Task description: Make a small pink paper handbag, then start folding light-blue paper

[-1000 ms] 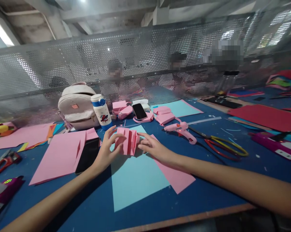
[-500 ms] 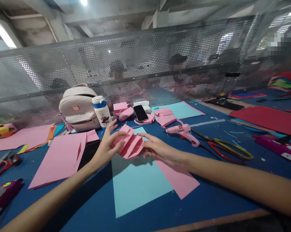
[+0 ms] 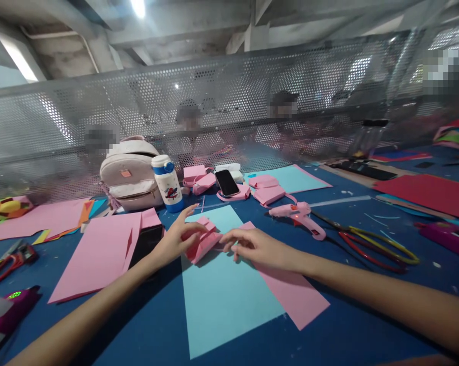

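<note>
Both my hands meet on a pleated pink paper piece (image 3: pixel 204 243) held low over a light blue sheet (image 3: pixel 222 290). My left hand (image 3: pixel 176 241) pinches its left side, thumb on top and one finger stretched out. From the right, my right hand (image 3: pixel 252 245) grips the other end with curled fingers. The folds are pressed together into a narrow bundle. A flat pink sheet (image 3: pixel 290 292) lies under my right forearm.
A pink glue gun (image 3: pixel 300 216) and scissors with red and yellow handles (image 3: pixel 370 244) lie to the right. A phone (image 3: pixel 227 183), a bottle (image 3: pixel 167 183) and a pale backpack (image 3: pixel 128 175) stand behind. Pink sheets (image 3: pixel 99 254) lie left. A mesh screen (image 3: pixel 229 112) separates other people.
The pleated pink piece was fanned open and raised; now my hands have squeezed it flat into a narrow bundle and lowered it toward the blue sheet. The camera tilted slightly.
</note>
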Demonstrator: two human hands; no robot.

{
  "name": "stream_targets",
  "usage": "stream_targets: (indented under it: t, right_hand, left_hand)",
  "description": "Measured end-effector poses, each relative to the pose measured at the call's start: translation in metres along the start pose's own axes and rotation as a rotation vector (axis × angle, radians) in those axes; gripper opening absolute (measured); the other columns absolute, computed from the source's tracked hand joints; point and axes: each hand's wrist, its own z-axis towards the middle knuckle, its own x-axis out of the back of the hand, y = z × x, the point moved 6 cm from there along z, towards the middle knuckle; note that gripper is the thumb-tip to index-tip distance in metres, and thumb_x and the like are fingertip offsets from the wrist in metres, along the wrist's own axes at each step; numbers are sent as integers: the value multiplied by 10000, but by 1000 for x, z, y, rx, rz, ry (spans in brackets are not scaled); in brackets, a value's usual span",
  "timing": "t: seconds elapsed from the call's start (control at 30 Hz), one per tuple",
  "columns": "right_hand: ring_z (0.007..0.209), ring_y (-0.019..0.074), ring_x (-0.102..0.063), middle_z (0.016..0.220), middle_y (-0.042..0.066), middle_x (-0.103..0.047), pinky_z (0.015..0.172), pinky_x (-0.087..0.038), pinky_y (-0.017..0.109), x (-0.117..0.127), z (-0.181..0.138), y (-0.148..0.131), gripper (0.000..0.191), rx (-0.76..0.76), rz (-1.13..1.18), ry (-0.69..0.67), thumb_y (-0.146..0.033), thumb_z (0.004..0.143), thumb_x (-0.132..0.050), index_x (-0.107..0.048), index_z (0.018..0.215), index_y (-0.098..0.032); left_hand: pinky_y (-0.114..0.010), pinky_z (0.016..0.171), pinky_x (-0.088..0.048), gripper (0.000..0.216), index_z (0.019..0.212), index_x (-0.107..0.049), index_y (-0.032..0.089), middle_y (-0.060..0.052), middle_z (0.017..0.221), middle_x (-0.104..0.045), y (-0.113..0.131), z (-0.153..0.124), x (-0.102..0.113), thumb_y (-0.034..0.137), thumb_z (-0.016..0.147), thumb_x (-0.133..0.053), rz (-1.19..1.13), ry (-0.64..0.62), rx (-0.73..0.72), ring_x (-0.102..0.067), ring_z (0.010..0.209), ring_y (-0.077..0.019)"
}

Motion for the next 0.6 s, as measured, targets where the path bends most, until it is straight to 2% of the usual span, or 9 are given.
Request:
stream_targets:
  t: [0.13, 0.2, 0.3, 0.47, 0.6]
  right_hand:
    - [838, 175, -658, 1031, 61, -732, 758, -483, 287, 6, -3, -6, 288, 98, -273, 82, -179, 923, -498, -693, 1136, -183]
    - [857, 181, -660, 1020, 56, -737, 778, -478, 290, 7, -5, -8, 294, 117, -311, 99, -190, 939, -484, -695, 1144, -186]
    - [869, 185, -664, 1022, 60, -740, 770, -476, 284, 8, -10, -8, 290, 110, -316, 93, -214, 958, -466, -699, 1129, -184]
    - [867, 189, -669, 988, 45, -741, 774, -470, 289, 12, -34, -10, 267, 72, -406, 35, -243, 968, -459, -716, 1031, -203]
    - [964, 217, -671, 1050, 35, -729, 839, -493, 309, 41, -71, 9, 281, -105, -428, 108, -359, 999, -452, -712, 1048, -262]
  left_hand:
    - [-517, 1131, -386, 279, 1164, -675, 243, -113, 1529, -387, 19, -5, 7, 217, 1016, -440, 77, 88, -65, -401, 1413, -287]
    - [-502, 1103, -398, 302, 1271, -607, 256, -116, 1469, -472, 33, -11, 9, 221, 1025, -435, 161, 110, -132, -458, 1359, -272]
    - [-510, 1080, -373, 316, 1331, -522, 231, -115, 1315, -615, 48, -22, 4, 247, 1017, -487, 284, 95, -223, -570, 1213, -265]
    - [-429, 951, -441, 291, 1249, -537, 209, -85, 1163, -680, 42, -33, -7, 219, 963, -594, 302, 73, -210, -623, 1019, -239]
    - [-411, 923, -434, 315, 1250, -571, 240, -72, 1159, -672, 38, -34, -10, 126, 957, -542, 302, 66, -232, -607, 1038, -236]
